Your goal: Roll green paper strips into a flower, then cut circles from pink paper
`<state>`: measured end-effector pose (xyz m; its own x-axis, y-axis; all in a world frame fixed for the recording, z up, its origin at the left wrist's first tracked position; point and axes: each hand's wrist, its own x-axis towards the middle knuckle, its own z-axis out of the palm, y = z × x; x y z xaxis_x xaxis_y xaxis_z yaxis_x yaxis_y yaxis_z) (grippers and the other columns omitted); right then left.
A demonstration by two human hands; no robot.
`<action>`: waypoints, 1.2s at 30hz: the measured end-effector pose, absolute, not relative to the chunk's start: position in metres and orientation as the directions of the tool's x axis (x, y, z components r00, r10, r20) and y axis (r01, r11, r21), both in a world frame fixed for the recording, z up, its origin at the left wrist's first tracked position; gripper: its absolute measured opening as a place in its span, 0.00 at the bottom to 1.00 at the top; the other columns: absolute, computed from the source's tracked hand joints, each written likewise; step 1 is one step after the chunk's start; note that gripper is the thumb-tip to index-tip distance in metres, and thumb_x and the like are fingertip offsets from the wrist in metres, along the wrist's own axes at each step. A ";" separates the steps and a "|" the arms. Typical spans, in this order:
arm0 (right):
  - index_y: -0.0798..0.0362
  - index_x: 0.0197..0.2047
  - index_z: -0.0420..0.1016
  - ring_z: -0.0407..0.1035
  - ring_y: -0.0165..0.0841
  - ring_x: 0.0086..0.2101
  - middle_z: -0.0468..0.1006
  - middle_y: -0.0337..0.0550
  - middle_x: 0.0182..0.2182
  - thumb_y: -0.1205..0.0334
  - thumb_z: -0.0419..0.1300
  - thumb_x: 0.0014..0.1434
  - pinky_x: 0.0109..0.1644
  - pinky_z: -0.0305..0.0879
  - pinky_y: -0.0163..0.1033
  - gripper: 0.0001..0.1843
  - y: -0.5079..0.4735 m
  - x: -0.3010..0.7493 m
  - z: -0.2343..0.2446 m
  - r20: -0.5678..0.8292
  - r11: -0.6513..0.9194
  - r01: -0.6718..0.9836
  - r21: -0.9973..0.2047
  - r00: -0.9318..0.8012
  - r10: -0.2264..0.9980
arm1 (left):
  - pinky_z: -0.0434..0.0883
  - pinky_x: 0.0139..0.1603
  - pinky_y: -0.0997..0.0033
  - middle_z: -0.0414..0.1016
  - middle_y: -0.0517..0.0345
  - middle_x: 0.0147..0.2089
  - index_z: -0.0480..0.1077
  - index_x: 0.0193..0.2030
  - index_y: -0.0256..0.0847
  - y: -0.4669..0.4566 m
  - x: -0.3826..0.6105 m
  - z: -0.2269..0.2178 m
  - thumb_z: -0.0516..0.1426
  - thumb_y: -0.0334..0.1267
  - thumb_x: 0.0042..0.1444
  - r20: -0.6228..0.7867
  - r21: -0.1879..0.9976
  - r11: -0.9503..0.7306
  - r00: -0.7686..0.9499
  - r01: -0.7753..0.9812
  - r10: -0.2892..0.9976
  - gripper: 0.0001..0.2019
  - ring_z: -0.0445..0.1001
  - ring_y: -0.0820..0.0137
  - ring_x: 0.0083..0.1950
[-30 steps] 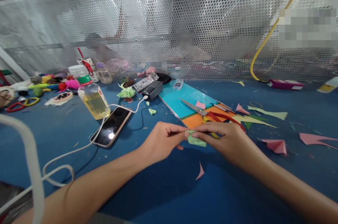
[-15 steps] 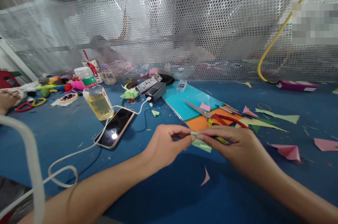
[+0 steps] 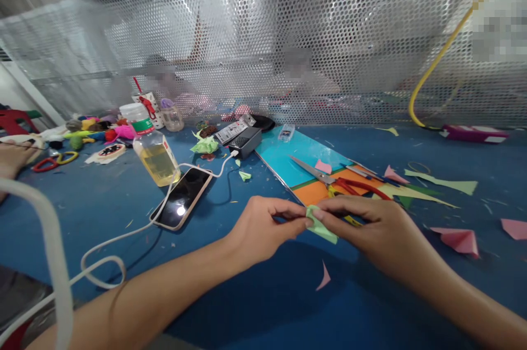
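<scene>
Between my two hands is a small folded piece of light green paper (image 3: 325, 231), held just above the blue table (image 3: 263, 295). My left hand (image 3: 267, 226) pinches its left edge between thumb and index finger. On the other side, my right hand (image 3: 362, 223) grips it with the thumb over its top and the fingers behind. Just beyond my right hand lie red-handled scissors (image 3: 325, 177), open on coloured paper sheets (image 3: 284, 160). A pink paper scrap (image 3: 324, 277) rests on the table below the hands.
At the left, a phone (image 3: 183, 199) lies beside a bottle of yellow liquid (image 3: 154, 152), with a white cable (image 3: 119, 234) running across. A dark grey box (image 3: 246, 142) sits farther back. Pink paper pieces (image 3: 459, 241) lie at right. Another person's hand (image 3: 16, 157) shows at far left.
The green paper has turned slightly and shows more of its surface between my fingers. Both hands keep their pinch. The whole view has shifted a little.
</scene>
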<state>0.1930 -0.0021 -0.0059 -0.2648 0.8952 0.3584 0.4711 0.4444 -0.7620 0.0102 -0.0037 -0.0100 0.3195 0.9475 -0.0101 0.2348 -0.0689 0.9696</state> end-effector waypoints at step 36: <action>0.51 0.33 0.81 0.77 0.35 0.31 0.83 0.39 0.29 0.59 0.62 0.54 0.35 0.73 0.36 0.07 0.002 0.193 -0.007 0.357 0.410 0.434 -0.802 -0.200 0.912 | 0.66 0.27 0.78 0.78 0.57 0.31 0.79 0.32 0.37 0.001 0.008 -0.007 0.57 0.44 0.55 0.198 0.859 -0.300 0.272 0.414 0.942 0.13 0.69 0.75 0.28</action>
<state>0.1932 0.0022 -0.0071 -0.2002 0.9123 0.3573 0.4344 0.4096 -0.8022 0.0076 0.0013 -0.0068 0.2719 0.9418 0.1976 0.4142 -0.2999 0.8594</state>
